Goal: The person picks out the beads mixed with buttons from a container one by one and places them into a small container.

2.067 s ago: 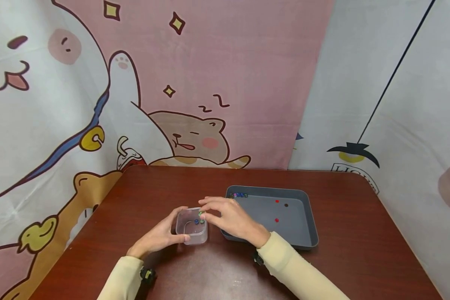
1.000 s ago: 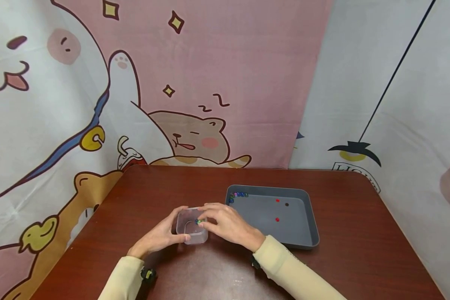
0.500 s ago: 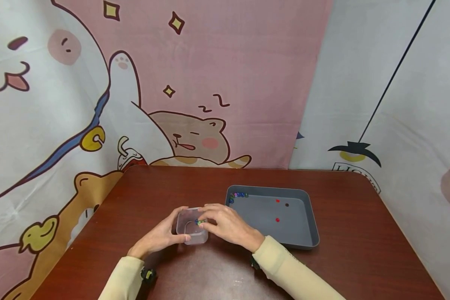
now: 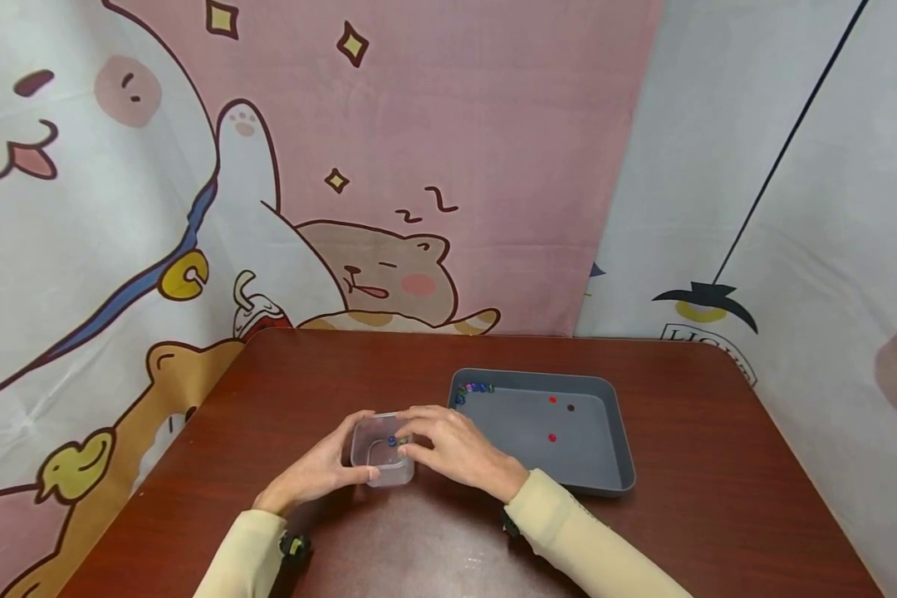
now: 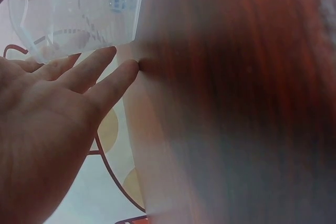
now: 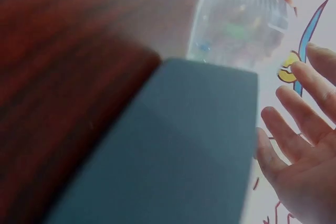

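My left hand [image 4: 321, 463] grips a small clear plastic container [image 4: 370, 475], thumb on the near side and fingers round the far side. In the left wrist view its fingertips lie along the container [image 5: 79, 22]. Inside sits a blue bead [image 4: 392, 441] with green beside it. My right hand [image 4: 456, 444] reaches over the container's right side, thumb and index fingertips dipped in. A bright green bead [image 6: 236, 30] shows blurred through the wall, between those fingertips. The other fingers of my right hand [image 6: 304, 124] are spread outside, in the right wrist view.
Just right of the container stands a shallow grey tray [image 4: 590, 473], partly behind my right hand. Several blue, pink and green beads [image 4: 478, 388] line its back left corner. Red beads [image 4: 552, 438] and a dark one [image 4: 571, 408] lie farther right. Everything is on a brown table [image 4: 688, 465].
My right hand has lowered the green bead from above the rim down into the container, uncovering a blue bead at the tray's left edge. Over the last half second its fingers barely shift; my left hand stays still.
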A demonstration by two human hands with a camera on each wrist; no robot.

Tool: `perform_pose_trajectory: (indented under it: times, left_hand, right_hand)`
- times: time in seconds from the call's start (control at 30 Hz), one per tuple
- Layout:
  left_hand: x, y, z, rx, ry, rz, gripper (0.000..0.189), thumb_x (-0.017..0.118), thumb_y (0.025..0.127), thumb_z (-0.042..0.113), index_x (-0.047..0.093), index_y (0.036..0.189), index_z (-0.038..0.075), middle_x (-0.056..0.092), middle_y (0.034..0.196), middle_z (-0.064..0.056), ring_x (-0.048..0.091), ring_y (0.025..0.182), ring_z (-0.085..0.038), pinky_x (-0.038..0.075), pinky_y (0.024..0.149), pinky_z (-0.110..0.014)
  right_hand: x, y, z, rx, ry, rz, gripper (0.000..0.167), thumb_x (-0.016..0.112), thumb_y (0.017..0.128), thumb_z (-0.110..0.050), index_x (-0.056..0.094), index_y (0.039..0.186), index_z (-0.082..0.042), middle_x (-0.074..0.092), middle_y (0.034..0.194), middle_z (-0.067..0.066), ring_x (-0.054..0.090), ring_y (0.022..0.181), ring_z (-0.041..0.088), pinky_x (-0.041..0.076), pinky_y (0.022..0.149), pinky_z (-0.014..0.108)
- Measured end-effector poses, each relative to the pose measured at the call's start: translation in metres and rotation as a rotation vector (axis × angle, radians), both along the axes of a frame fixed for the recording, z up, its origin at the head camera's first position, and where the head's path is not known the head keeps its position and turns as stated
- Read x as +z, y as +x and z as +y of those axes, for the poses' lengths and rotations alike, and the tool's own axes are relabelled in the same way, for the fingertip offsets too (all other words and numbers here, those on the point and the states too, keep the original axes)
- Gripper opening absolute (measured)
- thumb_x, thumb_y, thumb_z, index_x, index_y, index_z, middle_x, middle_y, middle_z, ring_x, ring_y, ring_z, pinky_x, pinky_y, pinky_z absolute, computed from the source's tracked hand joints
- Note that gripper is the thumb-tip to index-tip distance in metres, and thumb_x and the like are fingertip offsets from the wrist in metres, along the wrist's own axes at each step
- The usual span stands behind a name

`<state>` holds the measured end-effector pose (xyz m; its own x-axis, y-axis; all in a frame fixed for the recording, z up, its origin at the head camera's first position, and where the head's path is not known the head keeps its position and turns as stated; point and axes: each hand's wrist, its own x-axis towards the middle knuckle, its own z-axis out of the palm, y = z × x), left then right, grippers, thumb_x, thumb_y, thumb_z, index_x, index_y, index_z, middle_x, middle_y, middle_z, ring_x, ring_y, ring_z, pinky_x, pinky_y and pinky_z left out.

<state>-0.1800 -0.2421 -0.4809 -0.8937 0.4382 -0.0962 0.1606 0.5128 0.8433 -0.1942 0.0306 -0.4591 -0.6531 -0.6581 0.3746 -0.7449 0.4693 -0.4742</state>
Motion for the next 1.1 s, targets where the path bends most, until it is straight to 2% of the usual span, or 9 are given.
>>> perform_pose_trajectory:
  times: [0.27,0.47,0.83,1.1]
  left_hand:
    - [0.000,-0.001,-0.001,0.002,0.029,-0.022,0.086,0.084,0.089,0.030,0.031,0.156,0.019,0.058,0.136,-0.014,0.060,0.117,-0.030,0.044,0.099,-0.046]
    - [0.000,0.000,-0.001,-0.016,0.025,-0.003,0.085,0.083,0.089,0.028,0.031,0.156,0.018,0.058,0.134,-0.017,0.060,0.115,-0.031,0.047,0.093,-0.033]
    - [0.001,0.001,-0.002,-0.015,0.034,-0.002,0.084,0.084,0.089,0.027,0.032,0.155,0.018,0.055,0.139,-0.017,0.058,0.118,-0.032,0.047,0.092,-0.033]
    - [-0.001,0.001,-0.004,-0.018,0.021,0.006,0.087,0.084,0.089,0.028,0.031,0.156,0.016,0.052,0.142,-0.016,0.057,0.120,-0.031,0.047,0.095,-0.036]
  right_hand:
    - [0.027,-0.004,0.024,-0.029,-0.034,0.042,0.028,0.072,0.099,-0.029,0.075,0.124,-0.016,0.066,0.137,0.001,0.057,0.133,0.019,0.048,0.104,0.044]
    - [0.043,-0.011,0.050,-0.064,-0.047,0.048,0.036,0.072,0.100,-0.030,0.071,0.132,-0.012,0.066,0.138,0.003,0.057,0.134,0.022,0.046,0.106,0.047]
    - [0.045,-0.031,0.092,-0.157,0.025,-0.046,0.052,0.074,0.098,-0.031,0.060,0.145,-0.014,0.060,0.145,0.007,0.055,0.135,0.027,0.045,0.107,0.050]
    - [0.036,-0.045,0.111,-0.132,0.067,-0.133,0.059,0.074,0.098,-0.034,0.055,0.150,-0.013,0.056,0.149,0.005,0.052,0.139,0.026,0.043,0.109,0.050]
